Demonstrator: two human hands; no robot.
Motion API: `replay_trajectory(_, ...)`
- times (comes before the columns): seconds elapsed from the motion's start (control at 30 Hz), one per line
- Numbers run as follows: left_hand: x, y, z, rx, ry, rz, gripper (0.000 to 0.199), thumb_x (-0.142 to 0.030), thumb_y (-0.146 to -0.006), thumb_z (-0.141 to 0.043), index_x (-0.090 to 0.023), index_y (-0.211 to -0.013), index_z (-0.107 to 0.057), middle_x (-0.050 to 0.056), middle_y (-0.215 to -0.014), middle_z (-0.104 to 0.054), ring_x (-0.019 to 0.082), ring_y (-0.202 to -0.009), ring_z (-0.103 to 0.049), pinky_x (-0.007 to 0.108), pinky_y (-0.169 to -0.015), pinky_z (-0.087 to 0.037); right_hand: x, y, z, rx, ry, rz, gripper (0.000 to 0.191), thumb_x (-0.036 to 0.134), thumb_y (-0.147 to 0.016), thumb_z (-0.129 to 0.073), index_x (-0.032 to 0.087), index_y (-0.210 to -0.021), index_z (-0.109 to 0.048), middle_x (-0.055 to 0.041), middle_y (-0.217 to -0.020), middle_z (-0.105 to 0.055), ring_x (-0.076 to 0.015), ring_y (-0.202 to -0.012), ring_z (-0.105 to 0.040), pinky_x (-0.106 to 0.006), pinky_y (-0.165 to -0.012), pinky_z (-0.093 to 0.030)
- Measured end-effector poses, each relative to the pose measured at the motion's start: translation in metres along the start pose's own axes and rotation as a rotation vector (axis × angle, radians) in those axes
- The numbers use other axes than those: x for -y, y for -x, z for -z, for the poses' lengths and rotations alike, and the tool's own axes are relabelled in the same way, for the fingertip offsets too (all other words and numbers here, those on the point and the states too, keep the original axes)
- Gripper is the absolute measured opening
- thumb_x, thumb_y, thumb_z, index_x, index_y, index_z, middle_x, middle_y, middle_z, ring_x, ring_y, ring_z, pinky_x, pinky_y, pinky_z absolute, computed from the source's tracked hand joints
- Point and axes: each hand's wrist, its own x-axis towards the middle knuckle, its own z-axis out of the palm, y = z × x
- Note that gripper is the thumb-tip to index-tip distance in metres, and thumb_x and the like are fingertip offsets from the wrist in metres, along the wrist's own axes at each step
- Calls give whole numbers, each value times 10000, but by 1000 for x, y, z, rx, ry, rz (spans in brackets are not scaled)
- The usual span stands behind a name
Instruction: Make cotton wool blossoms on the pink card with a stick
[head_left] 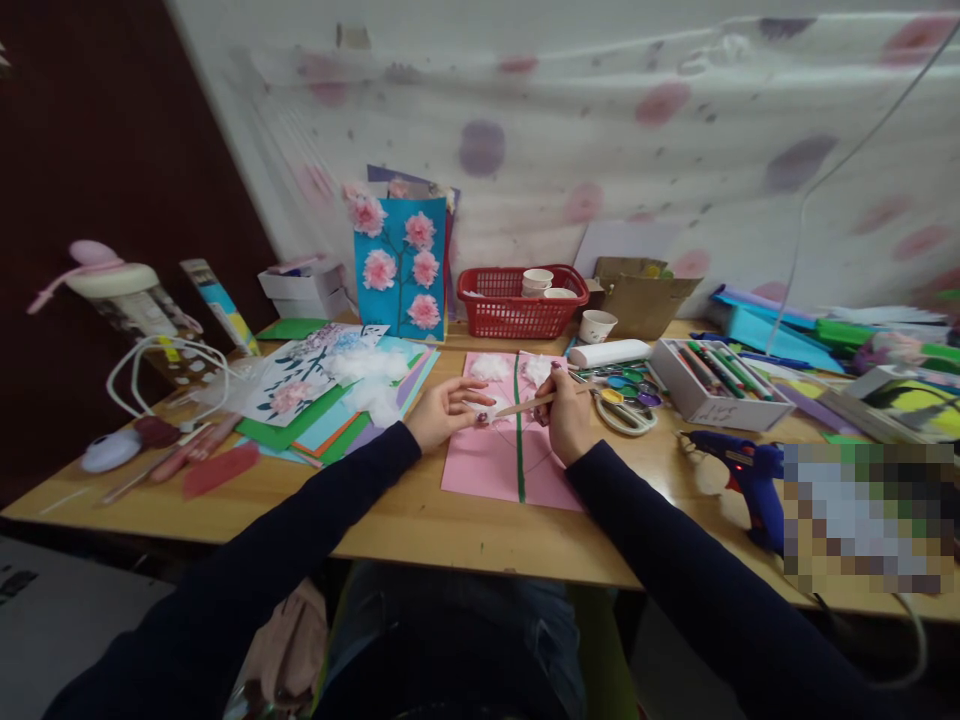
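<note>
A pink sheet (pixel 480 470) with a green vertical stripe (pixel 519 450) lies at the table's front middle, with white cotton tufts (pixel 491 367) near its top. My right hand (pixel 568 415) is closed on a thin wooden stick (pixel 521 404), whose tip points left to a small cotton piece (pixel 480 413) over the sheet. At the sheet's left side, my left hand (pixel 448 412) touches that cotton with its fingertips, thumb and fingers close around it.
Coloured papers and loose cotton (pixel 367 370) lie left. Behind stand a blue flower card (pixel 403 260) and a red basket (pixel 521 315). Right are paint pots (pixel 630 388), a marker box (pixel 720 400) and a blue glue gun (pixel 750 475). A bottle (pixel 127 290) stands far left.
</note>
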Motion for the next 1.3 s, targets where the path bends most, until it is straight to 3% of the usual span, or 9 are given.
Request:
replay_trajectory(0.17, 4, 0, 0, 66, -23, 20, 519, -105, -629, -713, -104, -1108, -513, 129, -992, -684, 120, -685, -676, 231, -657, -514, 3, -3, 0, -3, -80, -68, 357, 302, -792, -415, 206, -448, -414, 58, -258, -335, -71, -215, -274, -186, -252, -221)
replay_trajectory(0.37, 1, 0, 3, 69, -17, -41, 547, -116, -654, -698, -111, -1153, -474, 134, -1012, -685, 136, -742, -682, 277, -744, -527, 4, -4, 1, -78, 5, -100, 345, 244, -792, -404, 202, -450, -416, 48, -255, -343, -76, -218, -282, -184, -246, -200)
replay_trajectory(0.57, 0, 1, 3, 51, -38, -64, 543, -114, -651, -687, -104, -1150, -473, 141, -1002, -686, 154, -726, -683, 311, -748, -528, 3, -1, -2, 80, -127, -193, 369, 277, -805, -421, 198, -445, -408, 53, -252, -323, -71, -220, -264, -181, -262, -198)
replay_trajectory(0.7, 2, 0, 3, 54, -35, -57, 539, -112, -642, -695, -110, -1136, -480, 120, -967, -694, 154, -728, -681, 304, -740, -523, 5, -3, -1, 110, -240, -316, 356, 281, -811, -414, 200, -466, -378, 59, -263, -323, -58, -227, -231, -170, -273, -188)
replay_trajectory(0.9, -1, 1, 4, 49, 26, -37, 589, -162, -618, -746, -111, -1143, -485, 45, -801, -690, 163, -744, -674, 341, -795, -512, 4, -7, 3, -9, -163, -311, 356, 265, -810, -395, 205, -461, -368, 62, -253, -306, -63, -217, -227, -174, -261, -155)
replay_trajectory(0.97, -3, 3, 4, 76, 61, -24, 626, -183, -611, -758, -115, -1165, -475, 59, -832, -689, 173, -757, -672, 360, -804, -508, 3, -8, 3, -39, -117, -294, 355, 267, -805, -399, 206, -456, -370, 61, -255, -314, -65, -213, -241, -174, -255, -150)
replay_trajectory(1.13, -7, 5, 2, 195, 44, 7, 723, -209, -621, -756, -128, -1250, -409, 156, -1050, -652, 164, -734, -667, 341, -756, -512, 4, -3, 0, 138, -110, -299, 365, 313, -795, -416, 207, -448, -377, 63, -252, -311, -59, -212, -227, -171, -256, -157)
replay_trajectory(1.3, -1, 4, 2, 266, 5, 62, 746, -168, -626, -730, -115, -1282, -379, 139, -974, -668, 149, -703, -659, 320, -735, -508, 6, 4, -3, 288, -102, -304, 360, 305, -786, -423, 201, -443, -396, 69, -237, -291, -58, -211, -220, -169, -264, -171)
